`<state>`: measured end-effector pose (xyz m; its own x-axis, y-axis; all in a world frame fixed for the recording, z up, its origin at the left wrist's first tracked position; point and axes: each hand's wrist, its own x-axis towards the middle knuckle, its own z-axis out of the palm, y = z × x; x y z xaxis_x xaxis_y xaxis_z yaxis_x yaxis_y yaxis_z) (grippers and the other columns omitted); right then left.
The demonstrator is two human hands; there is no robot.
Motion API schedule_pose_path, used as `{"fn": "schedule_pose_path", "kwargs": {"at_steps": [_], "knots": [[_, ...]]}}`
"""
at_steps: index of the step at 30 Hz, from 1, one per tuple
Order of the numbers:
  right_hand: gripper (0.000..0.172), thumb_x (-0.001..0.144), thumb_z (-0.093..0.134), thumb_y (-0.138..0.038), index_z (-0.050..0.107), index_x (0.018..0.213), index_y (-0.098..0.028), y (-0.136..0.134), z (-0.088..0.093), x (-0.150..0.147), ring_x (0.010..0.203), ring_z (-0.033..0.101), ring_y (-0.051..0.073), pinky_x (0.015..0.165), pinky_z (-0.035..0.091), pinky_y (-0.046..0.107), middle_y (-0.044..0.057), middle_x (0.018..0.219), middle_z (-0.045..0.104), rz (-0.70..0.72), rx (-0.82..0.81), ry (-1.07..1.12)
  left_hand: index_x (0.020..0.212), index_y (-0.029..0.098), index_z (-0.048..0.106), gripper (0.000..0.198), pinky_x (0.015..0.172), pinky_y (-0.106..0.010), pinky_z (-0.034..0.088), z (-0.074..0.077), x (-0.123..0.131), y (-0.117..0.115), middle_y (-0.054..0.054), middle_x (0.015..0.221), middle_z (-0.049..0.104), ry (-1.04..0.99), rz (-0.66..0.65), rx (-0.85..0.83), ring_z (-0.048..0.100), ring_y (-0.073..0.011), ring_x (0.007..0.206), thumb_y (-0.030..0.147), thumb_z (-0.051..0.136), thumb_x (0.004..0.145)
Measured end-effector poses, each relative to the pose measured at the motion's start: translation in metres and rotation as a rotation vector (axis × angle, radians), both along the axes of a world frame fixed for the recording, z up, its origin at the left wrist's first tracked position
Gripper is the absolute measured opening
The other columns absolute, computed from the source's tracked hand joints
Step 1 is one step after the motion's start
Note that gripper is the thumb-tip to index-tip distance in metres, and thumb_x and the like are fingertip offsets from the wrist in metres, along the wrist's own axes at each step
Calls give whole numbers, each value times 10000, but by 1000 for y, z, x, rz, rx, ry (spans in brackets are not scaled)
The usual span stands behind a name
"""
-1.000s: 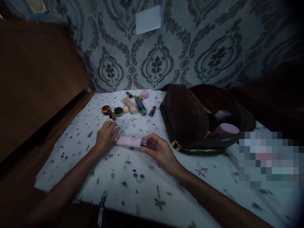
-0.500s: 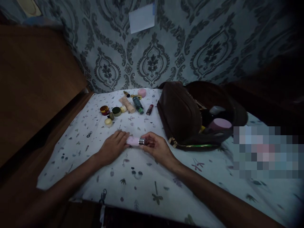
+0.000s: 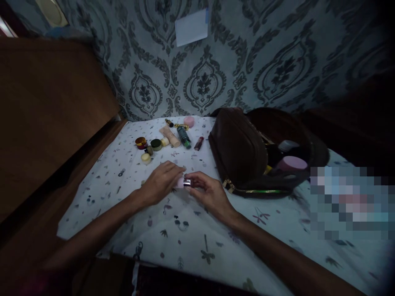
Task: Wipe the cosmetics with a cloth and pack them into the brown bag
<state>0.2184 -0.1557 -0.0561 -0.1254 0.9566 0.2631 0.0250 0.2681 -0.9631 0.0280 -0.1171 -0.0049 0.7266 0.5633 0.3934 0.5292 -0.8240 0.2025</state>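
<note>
Between my hands lies a small pale pink tube (image 3: 180, 183) with a shiny silver cap (image 3: 187, 182). My left hand (image 3: 160, 183) is closed around the tube's body and covers most of it. At the other end, the fingers of my right hand (image 3: 211, 193) are closed on the silver cap. Both hands are low over the white printed cloth (image 3: 185, 242). Beyond them lie a cream-lidded jar (image 3: 145, 158), a dark-lidded jar (image 3: 156, 144), a beige tube (image 3: 170, 137), a dark green bottle (image 3: 184, 137) and a dark red tube (image 3: 199, 143).
An open brown bag (image 3: 237, 148) stands at the right, a pink round item (image 3: 291, 163) inside it. A red and gold jar (image 3: 141, 143) and a pink round container (image 3: 189, 121) lie farther back. Wooden furniture (image 3: 55, 98) borders the left; a patterned wall (image 3: 203, 82) rises behind.
My left hand has slid right along the pink tube, so less of its body shows. My right hand keeps hold of the cap. The whole view has shifted slightly.
</note>
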Motion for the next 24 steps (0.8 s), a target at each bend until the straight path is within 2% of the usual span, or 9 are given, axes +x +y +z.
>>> {"fn": "schedule_pose_path", "kwargs": {"at_steps": [2, 4, 7, 10, 13, 16, 19, 21, 24], "knots": [[231, 759, 708, -256, 662, 982, -222, -3, 0, 0, 838, 674, 190, 832, 543, 347, 21, 916, 710, -4, 70, -47, 984, 169, 614, 341, 784, -342, 446, -1, 11, -1, -71, 900, 646, 85, 16, 25, 562, -197, 858, 284, 297, 1038], [243, 784, 701, -274, 655, 1017, -223, -5, 0, 1, 857, 685, 196, 837, 552, 352, 27, 936, 714, 10, 104, -79, 886, 175, 602, 372, 773, -348, 425, -7, 8, 3, -58, 823, 637, 154, 68, 54, 556, -199, 807, 310, 289, 1036], [282, 825, 677, -296, 661, 1095, -217, -5, -1, 3, 887, 689, 196, 844, 558, 355, 47, 999, 716, 11, 137, -111, 828, 182, 593, 390, 776, -360, 429, -19, -20, 14, -57, 782, 639, 182, 191, 31, 569, -209, 785, 331, 293, 1028], [251, 839, 658, -287, 701, 1077, -217, -3, -2, 2, 831, 675, 183, 782, 561, 336, 52, 977, 719, -20, 171, -157, 787, 194, 581, 422, 739, -333, 450, -30, -50, 23, -48, 772, 638, 144, 317, -63, 585, -199, 761, 340, 265, 1025], [211, 823, 666, -276, 728, 1015, -216, -3, -2, 0, 793, 665, 181, 736, 552, 324, 47, 925, 725, -28, 139, -184, 754, 203, 569, 426, 713, -312, 457, -36, -63, 26, -39, 760, 640, 129, 396, -65, 592, -188, 739, 361, 278, 1021], [195, 785, 683, -269, 725, 963, -202, -6, 2, -4, 773, 666, 184, 719, 544, 319, 37, 865, 722, -43, 31, -154, 786, 199, 584, 391, 743, -324, 461, -35, -56, 24, -55, 802, 651, 88, 437, 86, 589, -202, 789, 369, 317, 1016], [180, 756, 700, -318, 692, 879, -187, -7, 5, -6, 665, 660, 178, 631, 541, 303, 11, 719, 679, -52, -125, -49, 832, 188, 587, 369, 727, -327, 456, -26, -35, 15, -58, 789, 626, 3, 361, 231, 559, -201, 775, 342, 314, 1026], [219, 738, 718, -376, 655, 829, -187, -6, 6, -7, 593, 654, 175, 574, 536, 296, -7, 646, 648, -35, -217, 56, 923, 171, 592, 326, 726, -331, 460, -21, -16, 3, -65, 819, 627, -36, 205, 285, 552, -202, 785, 321, 323, 1028], [293, 682, 765, -438, 627, 743, -188, -3, 5, -6, 536, 630, 157, 533, 525, 277, -25, 590, 628, -16, -283, 182, 1165, 119, 545, 301, 821, -369, 470, -21, 7, -13, -128, 1029, 652, 35, -58, 345, 575, -239, 938, 326, 386, 1016]]}}
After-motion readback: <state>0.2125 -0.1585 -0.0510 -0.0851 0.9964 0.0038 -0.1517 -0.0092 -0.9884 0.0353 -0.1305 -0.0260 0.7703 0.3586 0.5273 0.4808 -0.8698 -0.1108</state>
